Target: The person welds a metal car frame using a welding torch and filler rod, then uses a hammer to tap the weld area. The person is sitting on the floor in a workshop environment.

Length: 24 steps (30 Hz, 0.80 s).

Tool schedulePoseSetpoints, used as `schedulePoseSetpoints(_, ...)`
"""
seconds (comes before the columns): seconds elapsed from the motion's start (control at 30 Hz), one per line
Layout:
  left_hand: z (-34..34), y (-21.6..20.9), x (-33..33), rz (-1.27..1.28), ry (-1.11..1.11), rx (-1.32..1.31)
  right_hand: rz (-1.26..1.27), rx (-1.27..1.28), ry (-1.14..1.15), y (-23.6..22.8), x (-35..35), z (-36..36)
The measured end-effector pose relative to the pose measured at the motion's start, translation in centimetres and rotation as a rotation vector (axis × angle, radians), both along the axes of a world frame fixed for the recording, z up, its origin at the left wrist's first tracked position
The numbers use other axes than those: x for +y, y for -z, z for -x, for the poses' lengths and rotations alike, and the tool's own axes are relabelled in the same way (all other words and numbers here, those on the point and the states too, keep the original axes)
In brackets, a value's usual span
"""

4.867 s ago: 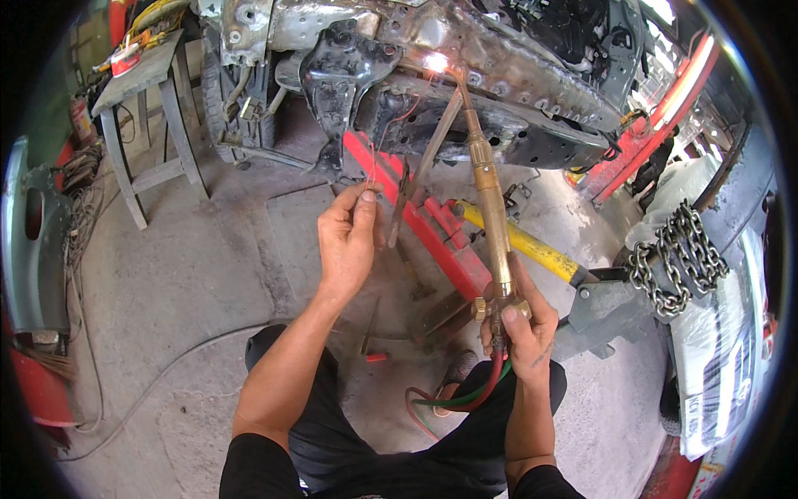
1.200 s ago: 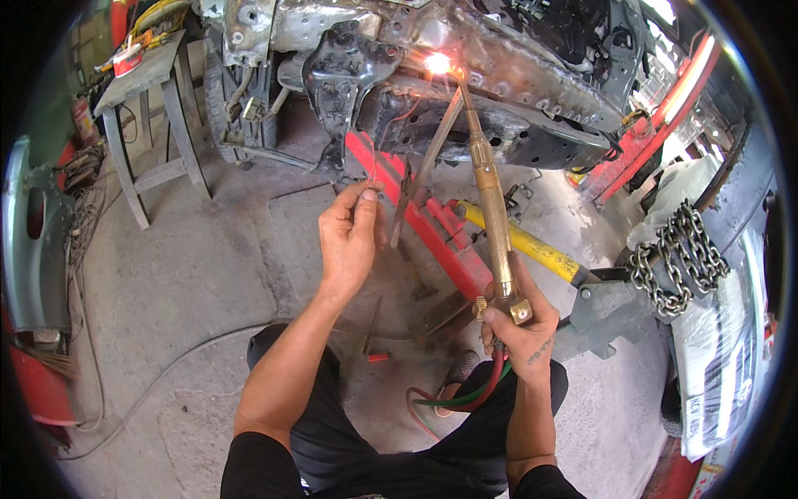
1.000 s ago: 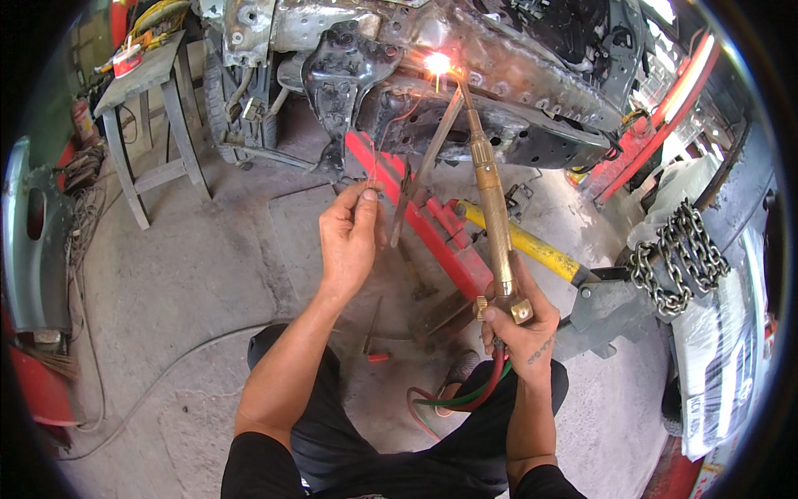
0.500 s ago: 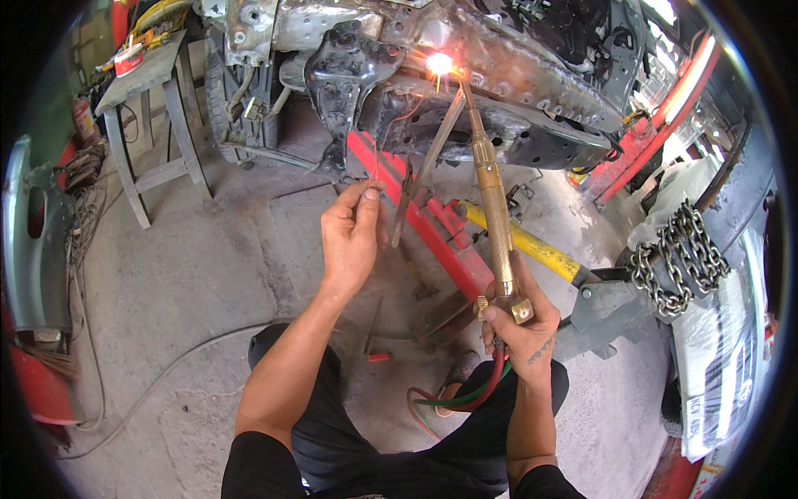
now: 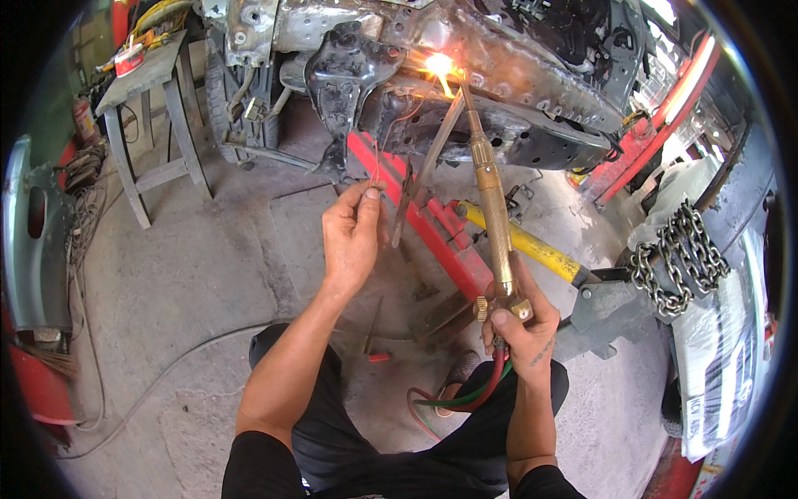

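The right hand is closed in a fist around the valve end of a brass gas torch, with the red and green hoses hanging from below the fist. The torch runs up toward 12 o'clock, and its tip ends at a bright orange-white flame spot on the rusty car underframe. The left hand, at about 9 o'clock from the torch body, pinches a thin filler rod between thumb and forefinger. The other fingers are curled loosely beside them. The rod goes up toward the glowing place, but it is so thin that I cannot tell if its end touches the metal or stays just short of it.

As I judge it, the heating is in the middle: the spot glows strongly, yet no finished seam or bead can be made out around it, so the joining itself seems mostly left to do. A flat metal strip leans from the hot spot down toward 7 o'clock, between the two hands. Under the frame lies a red floor jack with a yellow handle, and a heavy chain hangs at 3 o'clock. A wooden stool stands at 10 o'clock.
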<state>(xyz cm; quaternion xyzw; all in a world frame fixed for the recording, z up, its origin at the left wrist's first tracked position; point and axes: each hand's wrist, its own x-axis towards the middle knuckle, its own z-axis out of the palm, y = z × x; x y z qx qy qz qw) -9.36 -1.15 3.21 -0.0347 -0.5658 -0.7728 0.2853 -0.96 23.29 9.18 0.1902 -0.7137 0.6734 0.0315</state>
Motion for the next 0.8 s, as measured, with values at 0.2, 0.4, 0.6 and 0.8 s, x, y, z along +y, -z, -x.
schedulePoseSetpoints(0.2,-0.01,-0.1,0.08,0.004,0.0,0.0,-0.038,0.024,0.008,-0.16,-0.13,-0.04)
schedulePoseSetpoints(0.4,0.05,-0.21,0.01,0.003,0.001,0.0,-0.036,0.023,0.003,-0.07,-0.05,-0.02)
schedulePoseSetpoints(0.6,0.53,0.08,0.17,-0.013,-0.012,-0.001,-0.016,-0.001,-0.017,-0.45,0.04,-0.2)
schedulePoseSetpoints(0.8,0.53,0.4,0.15,-0.037,0.005,0.004,-0.019,-0.018,-0.017,-0.39,0.16,-0.5)
